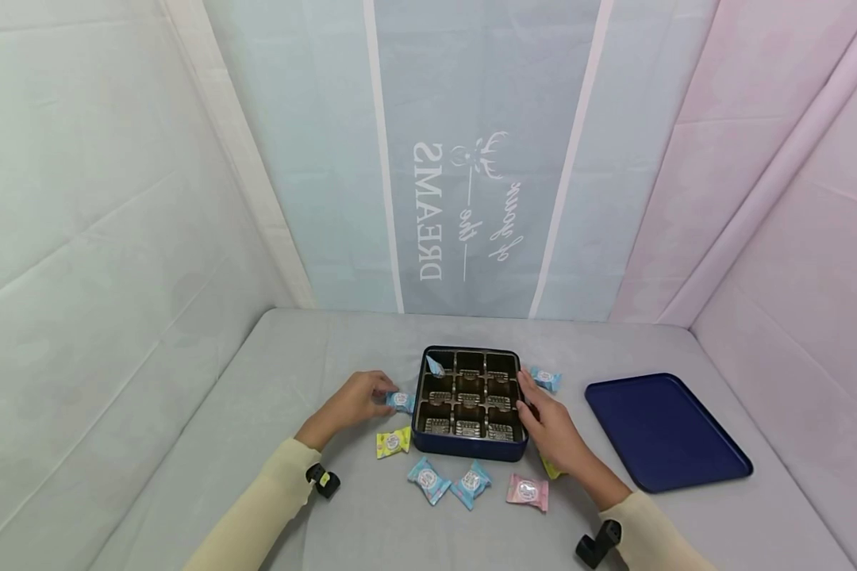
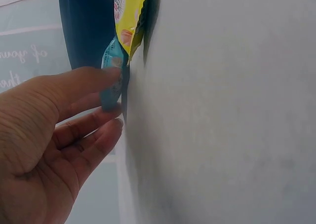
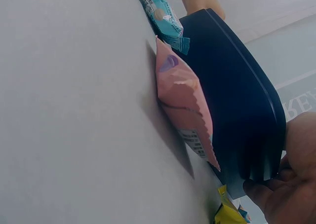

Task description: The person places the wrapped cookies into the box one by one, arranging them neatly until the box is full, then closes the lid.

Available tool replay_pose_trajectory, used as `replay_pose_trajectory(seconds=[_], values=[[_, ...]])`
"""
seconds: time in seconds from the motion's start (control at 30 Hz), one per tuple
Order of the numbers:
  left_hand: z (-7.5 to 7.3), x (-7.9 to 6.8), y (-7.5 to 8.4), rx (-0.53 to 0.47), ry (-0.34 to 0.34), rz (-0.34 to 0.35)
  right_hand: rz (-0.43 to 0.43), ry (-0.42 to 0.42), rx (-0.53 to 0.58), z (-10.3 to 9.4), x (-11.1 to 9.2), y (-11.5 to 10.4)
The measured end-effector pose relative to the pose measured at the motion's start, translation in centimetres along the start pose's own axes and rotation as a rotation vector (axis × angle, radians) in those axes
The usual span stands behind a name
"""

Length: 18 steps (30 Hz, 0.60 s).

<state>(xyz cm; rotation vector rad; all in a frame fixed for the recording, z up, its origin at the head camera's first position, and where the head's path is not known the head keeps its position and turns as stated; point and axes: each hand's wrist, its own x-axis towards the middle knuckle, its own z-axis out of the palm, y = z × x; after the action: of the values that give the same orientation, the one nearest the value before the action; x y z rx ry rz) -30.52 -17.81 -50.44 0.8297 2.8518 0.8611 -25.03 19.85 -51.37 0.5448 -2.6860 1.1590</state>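
Left hand [image 1: 357,399] pinches blue candy [image 1: 401,402] just left of tin [image 1: 469,450], lower centre of head view; right hand [image 1: 553,428] holds tin's right wall, fingers at rim; another candy [image 1: 436,367] sits in tin's upper-left slot, lid [image 1: 667,432] lies lower right

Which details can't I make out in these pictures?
- Head view: the right hand and wrist cover part of one yellow packet.
- Head view: the pink packet's fine print is too small to read.
- Left wrist view: the top edge cuts off another yellow packet; the left hand's thumb hides part of a blue packet.
- Right wrist view: the tin's wall hides its inside.
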Motion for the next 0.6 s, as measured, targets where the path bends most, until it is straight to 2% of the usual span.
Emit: replay_pose_trajectory(seconds=[0.33, 0.6], values=[[-0.7, 0.0, -0.1, -0.008, 0.048, 0.002, -0.016, 0.003, -0.01, -0.2, 0.2, 0.0], [-1.2, -0.4, 0.3, -0.025, 0.078, -0.019, 0.006, -0.016, 0.007, -0.2, 0.0, -0.1]])
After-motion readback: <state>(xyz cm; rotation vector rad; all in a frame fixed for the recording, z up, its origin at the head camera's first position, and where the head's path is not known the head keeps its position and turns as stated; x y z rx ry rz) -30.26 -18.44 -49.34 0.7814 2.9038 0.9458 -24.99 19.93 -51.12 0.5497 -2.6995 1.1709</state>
